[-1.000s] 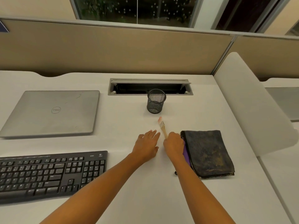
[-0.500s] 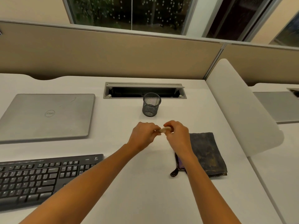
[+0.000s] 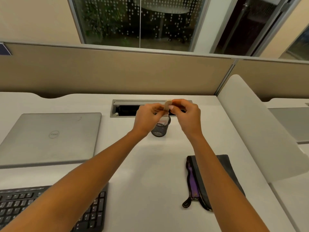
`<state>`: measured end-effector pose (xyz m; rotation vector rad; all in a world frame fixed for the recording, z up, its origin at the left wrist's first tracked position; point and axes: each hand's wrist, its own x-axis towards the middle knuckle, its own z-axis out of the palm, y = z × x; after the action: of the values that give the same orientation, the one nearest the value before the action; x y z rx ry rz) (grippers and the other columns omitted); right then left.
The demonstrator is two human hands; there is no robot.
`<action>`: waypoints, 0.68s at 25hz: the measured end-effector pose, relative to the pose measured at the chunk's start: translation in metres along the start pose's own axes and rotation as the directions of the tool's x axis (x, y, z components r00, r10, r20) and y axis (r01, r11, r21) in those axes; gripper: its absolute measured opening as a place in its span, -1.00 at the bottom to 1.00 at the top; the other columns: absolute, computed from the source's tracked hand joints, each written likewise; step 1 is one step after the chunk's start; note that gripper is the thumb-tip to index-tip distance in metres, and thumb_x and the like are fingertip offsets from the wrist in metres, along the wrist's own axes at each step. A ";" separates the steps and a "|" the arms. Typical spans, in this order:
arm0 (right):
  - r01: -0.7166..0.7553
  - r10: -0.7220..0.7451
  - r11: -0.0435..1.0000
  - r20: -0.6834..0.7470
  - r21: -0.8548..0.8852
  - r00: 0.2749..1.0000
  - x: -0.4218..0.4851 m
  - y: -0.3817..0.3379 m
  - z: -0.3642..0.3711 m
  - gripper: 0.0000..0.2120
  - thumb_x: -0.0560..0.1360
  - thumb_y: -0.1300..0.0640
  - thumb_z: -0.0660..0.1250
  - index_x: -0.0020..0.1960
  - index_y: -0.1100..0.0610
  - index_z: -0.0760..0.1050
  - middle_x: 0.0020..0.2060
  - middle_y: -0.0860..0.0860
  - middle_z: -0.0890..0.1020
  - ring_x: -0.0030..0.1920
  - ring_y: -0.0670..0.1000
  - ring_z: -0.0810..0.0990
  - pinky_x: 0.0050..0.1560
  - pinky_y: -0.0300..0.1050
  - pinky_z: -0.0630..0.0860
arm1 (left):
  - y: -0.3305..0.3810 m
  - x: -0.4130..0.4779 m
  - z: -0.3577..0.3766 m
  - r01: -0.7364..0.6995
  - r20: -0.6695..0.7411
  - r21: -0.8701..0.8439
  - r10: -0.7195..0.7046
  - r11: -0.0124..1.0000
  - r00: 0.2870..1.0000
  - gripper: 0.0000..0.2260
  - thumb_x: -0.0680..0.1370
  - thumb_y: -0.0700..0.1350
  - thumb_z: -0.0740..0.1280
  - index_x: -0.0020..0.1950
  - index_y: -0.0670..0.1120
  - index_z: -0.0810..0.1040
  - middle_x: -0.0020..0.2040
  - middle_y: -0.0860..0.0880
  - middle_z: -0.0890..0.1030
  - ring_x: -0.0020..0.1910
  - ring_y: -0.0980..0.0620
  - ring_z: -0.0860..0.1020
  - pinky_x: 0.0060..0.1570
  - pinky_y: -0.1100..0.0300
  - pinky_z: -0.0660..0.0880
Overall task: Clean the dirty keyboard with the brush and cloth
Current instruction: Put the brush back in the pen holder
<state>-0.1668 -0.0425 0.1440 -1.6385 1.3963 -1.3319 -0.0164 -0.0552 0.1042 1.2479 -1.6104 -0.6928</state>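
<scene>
A white desk is backed by a beige partition, with a dark window seen above it. Both hands are raised over the far middle of the desk, and the brush is held between them – its tan handle end up, its pale bristle end pointed down at the black mesh cup below. The handle is pinched near its top by the right hand; lower down it is gripped by the curled fingers of the left hand.

The keyboard is found at the near left corner, partly covered by the left forearm. The dark cloth is laid toward the near right edge – a purple strip shows along its left side. A closed laptop is set at the left edge, and an open cable tray is let into the desk behind the cup.
</scene>
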 end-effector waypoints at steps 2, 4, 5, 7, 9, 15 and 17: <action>-0.009 0.009 1.000 -0.003 -0.007 1.000 0.020 0.005 0.006 -0.89 0.50 0.26 0.39 0.00 0.19 0.66 -0.14 0.00 0.70 -0.08 -0.03 0.67 -0.03 -0.13 0.63 | -0.008 0.017 0.000 0.011 -0.010 -0.024 -0.011 1.000 1.000 -0.87 0.51 -0.14 0.45 0.03 -0.05 0.71 -0.13 0.07 0.72 -0.12 0.18 0.67 0.01 0.06 0.62; -0.017 0.017 0.999 0.008 -0.048 1.000 0.036 0.015 0.014 -0.89 0.48 0.26 0.40 -0.01 0.19 0.66 -0.15 0.02 0.69 -0.09 0.00 0.67 -0.02 -0.09 0.62 | -0.016 0.029 0.004 0.044 -0.017 -0.047 -0.045 0.998 0.999 -0.88 0.50 -0.16 0.46 0.02 -0.06 0.71 -0.15 0.07 0.72 -0.13 0.18 0.67 0.01 0.05 0.62; -0.015 0.016 0.997 0.017 -0.077 1.000 0.043 0.021 0.017 -0.89 0.48 0.26 0.40 -0.01 0.18 0.66 -0.15 0.01 0.69 -0.10 0.00 0.66 -0.01 -0.09 0.61 | -0.022 0.033 0.007 0.062 -0.023 -0.047 -0.063 0.997 0.998 -0.88 0.50 -0.17 0.46 0.02 -0.06 0.71 -0.15 0.07 0.72 -0.13 0.18 0.67 0.01 0.06 0.62; -0.023 0.027 0.991 0.036 -0.131 0.999 0.054 0.035 0.023 -0.88 0.48 0.25 0.41 0.00 0.18 0.66 -0.15 0.00 0.68 -0.09 0.00 0.66 0.03 -0.07 0.61 | -0.035 0.041 0.012 0.100 -0.021 -0.046 -0.101 0.994 0.995 -0.88 0.51 -0.18 0.45 0.03 -0.07 0.71 -0.14 0.06 0.72 -0.14 0.18 0.67 0.02 0.07 0.62; -0.056 0.067 0.985 0.063 -0.164 0.996 0.060 0.050 0.029 -0.86 0.49 0.24 0.40 0.04 0.19 0.66 -0.12 0.01 0.69 -0.07 0.01 0.66 0.05 0.00 0.63 | -0.048 0.045 0.019 0.141 0.001 -0.032 -0.141 0.990 0.990 -0.89 0.52 -0.17 0.45 0.03 -0.08 0.71 -0.14 0.05 0.72 -0.14 0.16 0.67 0.02 0.07 0.62; -0.133 0.173 0.961 0.152 -0.241 0.973 0.077 0.085 0.037 -0.82 0.51 0.22 0.41 0.10 0.20 0.65 -0.07 0.07 0.71 -0.06 0.02 0.67 0.08 -0.01 0.62 | -0.077 0.056 0.033 0.149 -0.004 0.179 -0.150 0.973 0.989 -0.80 0.53 -0.02 0.45 0.08 -0.08 0.70 -0.02 -0.02 0.67 -0.01 0.01 0.59 -0.02 0.11 0.56; -0.146 0.201 0.945 0.168 -0.292 0.965 0.079 0.092 0.040 -0.80 0.51 0.21 0.41 0.13 0.20 0.64 -0.05 0.09 0.70 -0.04 0.02 0.66 0.10 -0.06 0.61 | -0.088 0.058 0.037 0.175 -0.013 0.221 -0.176 0.959 0.984 -0.76 0.51 0.04 0.45 0.08 -0.07 0.70 0.02 -0.01 0.64 0.08 -0.01 0.53 0.00 0.05 0.53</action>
<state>-0.1656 -0.1482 0.0730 -1.7237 1.6197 -0.8786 -0.0165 -0.1419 0.0341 1.5674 -1.6293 -0.6391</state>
